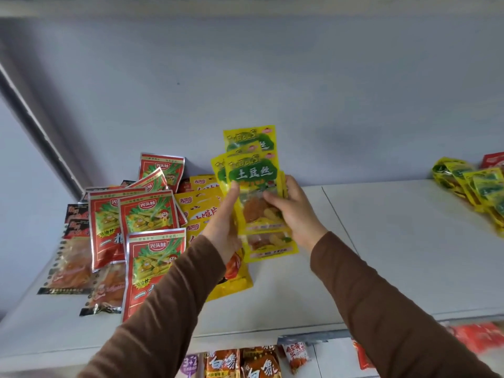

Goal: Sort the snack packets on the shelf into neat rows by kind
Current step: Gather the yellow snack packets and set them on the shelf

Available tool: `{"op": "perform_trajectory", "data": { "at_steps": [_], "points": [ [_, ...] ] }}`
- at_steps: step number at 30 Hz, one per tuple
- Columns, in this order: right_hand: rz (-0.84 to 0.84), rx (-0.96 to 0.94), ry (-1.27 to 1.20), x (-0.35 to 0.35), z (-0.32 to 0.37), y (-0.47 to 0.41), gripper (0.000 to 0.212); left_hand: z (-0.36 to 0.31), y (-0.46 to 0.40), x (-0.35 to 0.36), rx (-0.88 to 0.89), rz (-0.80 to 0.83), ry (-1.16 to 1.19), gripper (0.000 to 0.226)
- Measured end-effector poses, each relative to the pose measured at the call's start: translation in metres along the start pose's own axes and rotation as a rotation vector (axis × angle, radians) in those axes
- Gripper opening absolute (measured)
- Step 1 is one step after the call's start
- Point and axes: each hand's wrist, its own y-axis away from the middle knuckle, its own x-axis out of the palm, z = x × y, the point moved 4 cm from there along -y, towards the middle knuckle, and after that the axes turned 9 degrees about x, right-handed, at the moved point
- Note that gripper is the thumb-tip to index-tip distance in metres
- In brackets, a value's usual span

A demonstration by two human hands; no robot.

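Note:
Both hands hold a stack of yellow packets with a green label (255, 175) upright over the middle of the white shelf (395, 241). My left hand (225, 222) grips the stack's left edge and my right hand (293, 211) grips its right edge. More yellow-green packets stand behind and below the stack. Red packets (148, 211) lie in overlapping rows at the left. Between them and the held stack lie yellow-orange packets (199, 205), partly hidden by my left arm. Clear packets with black edges (72, 257) lie at the far left.
A loose heap of yellow-green packets (471, 186) lies at the shelf's far right, with a red packet (492, 159) behind it. The shelf's back wall is plain grey. A lower shelf holds orange and red packets (240, 362) under the front edge.

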Motion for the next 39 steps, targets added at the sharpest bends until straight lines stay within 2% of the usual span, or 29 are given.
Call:
{"op": "perform_trajectory", "data": {
  "at_steps": [1,4,10,12,14,15,18,20,22,26,28,31,34,37,39],
  "points": [
    [0.009,-0.014,0.036,0.008,-0.004,0.003,0.037,0.002,0.0,0.0,0.004,-0.009,0.008,0.076],
    [0.088,0.109,0.042,0.024,-0.018,0.005,0.049,0.009,0.001,-0.017,0.127,-0.204,-0.026,0.057],
    [0.229,0.317,0.249,0.026,-0.035,-0.012,0.064,0.007,0.012,-0.047,0.194,-0.268,0.014,0.054],
    [0.103,0.271,0.279,0.011,-0.035,-0.026,0.058,0.002,0.016,-0.057,0.198,-0.302,0.02,0.053],
    [-0.198,0.227,0.363,-0.018,-0.035,-0.048,0.048,0.0,0.021,-0.066,0.186,-0.33,0.022,0.05],
    [-0.306,0.248,0.436,-0.033,-0.038,-0.059,0.053,-0.001,0.024,-0.069,0.181,-0.342,0.019,0.048],
    [-0.332,0.422,0.578,-0.05,-0.049,-0.084,0.08,-0.001,0.029,-0.073,0.164,-0.366,0.007,0.044],
    [-0.314,0.477,0.619,-0.043,-0.051,-0.096,0.091,0.0,0.032,-0.074,0.158,-0.365,0.006,0.042],
    [-0.288,0.502,0.544,-0.031,-0.052,-0.108,0.094,0.0,0.034,-0.073,0.158,-0.355,0.007,0.047],
    [-0.281,0.539,0.489,-0.024,-0.053,-0.118,0.07,0.0,0.036,-0.073,0.145,-0.358,0.008,0.051],
    [-0.289,0.537,0.369,-0.026,-0.053,-0.112,0.059,0.0,0.036,-0.074,0.138,-0.364,0.007,0.05],
    [-0.202,0.496,0.102,-0.027,-0.045,-0.092,0.041,0.005,0.034,-0.073,0.128,-0.348,-0.008,0.045],
    [-0.137,0.383,-0.093,-0.029,-0.023,-0.073,0.04,0.012,0.029,-0.064,0.116,-0.3,-0.023,0.047],
    [-0.104,0.279,-0.122,-0.029,0.003,-0.059,0.035,0.019,0.023,-0.05,0.099,-0.23,-0.042,0.054],
    [-0.022,0.254,-0.117,-0.023,0.015,-0.046,0.025,0.024,0.018,-0.039,0.094,-0.182,-0.059,0.058]
  ]
}}
